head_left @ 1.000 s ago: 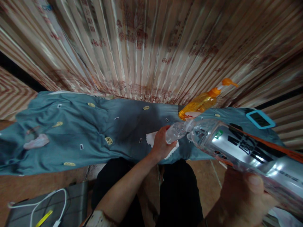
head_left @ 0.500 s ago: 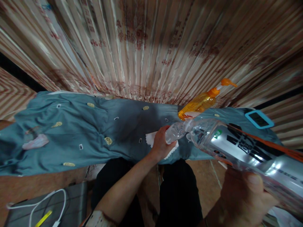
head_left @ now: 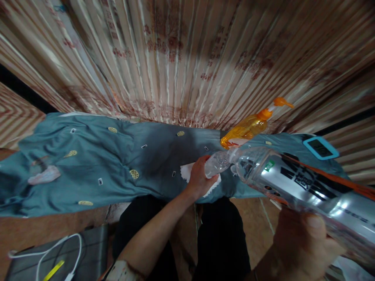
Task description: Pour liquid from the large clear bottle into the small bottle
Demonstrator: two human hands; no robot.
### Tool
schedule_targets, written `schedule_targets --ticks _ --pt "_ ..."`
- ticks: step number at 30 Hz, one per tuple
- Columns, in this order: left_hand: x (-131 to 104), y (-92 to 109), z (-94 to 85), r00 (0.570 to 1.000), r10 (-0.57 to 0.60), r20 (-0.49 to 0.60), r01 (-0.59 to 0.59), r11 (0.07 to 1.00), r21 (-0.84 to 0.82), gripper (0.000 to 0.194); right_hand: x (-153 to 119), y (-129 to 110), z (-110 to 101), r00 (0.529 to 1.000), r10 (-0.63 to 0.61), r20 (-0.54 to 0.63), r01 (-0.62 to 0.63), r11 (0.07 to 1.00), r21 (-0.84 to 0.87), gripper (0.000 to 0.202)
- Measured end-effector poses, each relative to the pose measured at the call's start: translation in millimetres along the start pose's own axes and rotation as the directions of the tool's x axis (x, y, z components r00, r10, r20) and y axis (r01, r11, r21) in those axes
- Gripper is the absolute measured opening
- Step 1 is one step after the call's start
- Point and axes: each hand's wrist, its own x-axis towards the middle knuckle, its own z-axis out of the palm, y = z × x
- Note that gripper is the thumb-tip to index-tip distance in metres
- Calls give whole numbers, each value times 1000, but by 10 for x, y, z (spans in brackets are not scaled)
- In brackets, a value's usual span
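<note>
My left hand (head_left: 199, 177) is closed round a small clear bottle (head_left: 217, 164) over a white scalloped cloth or paper (head_left: 186, 171) on the teal patterned cover. Its mouth meets the neck of a large clear bottle (head_left: 304, 181) with a silver and black label, tilted down to the left. From below, my right hand (head_left: 307, 242) grips the large bottle; part of its fingers is hidden behind it. Just beyond the two necks stands an orange pump bottle (head_left: 246, 128). The liquid level inside the small bottle is too unclear to tell.
A light blue-framed device (head_left: 321, 148) lies at the cover's right end. Toward the left is a pale crumpled piece (head_left: 44, 175). Pleated curtains (head_left: 175, 70) hang behind. At lower left, a grey box (head_left: 90, 253) bears a white cable and a yellow strip.
</note>
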Motion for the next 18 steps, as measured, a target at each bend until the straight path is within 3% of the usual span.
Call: schedule_targets --ticks 10,18 --pt "-3 -11 4 1000 -1 -4 1 1000 1 58 -24 6 -11 1000 -24 -13 25 996 86 72" --pt "4 -22 8 1000 11 -2 -11 1000 -12 58 -15 -4 1 1000 -24 7 24 999 36 60"
